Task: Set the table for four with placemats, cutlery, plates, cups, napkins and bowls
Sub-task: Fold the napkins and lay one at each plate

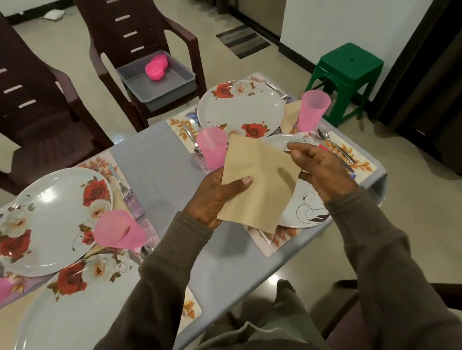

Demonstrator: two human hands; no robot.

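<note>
We see a beige napkin [255,181] held above the near-right plate [303,210]. Left hand [215,196] grips its left edge, thumb on top. Right hand [316,166] seems to pinch the right edge, fingers curled; contact partly hidden. A pink cup [211,147] stands just beyond, rose plate [239,109] farther. Gray tray [158,80] sits on the far chair [138,42].

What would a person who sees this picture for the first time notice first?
First, the beige napkin at the centre, held above the table: the left hand grips its lower left edge and the right hand pinches its upper right corner. Next, the rose-patterned plates on floral placemats, each with a pink cup close by. Behind the table, a grey tub with pink bowls sits on a dark chair.
</note>
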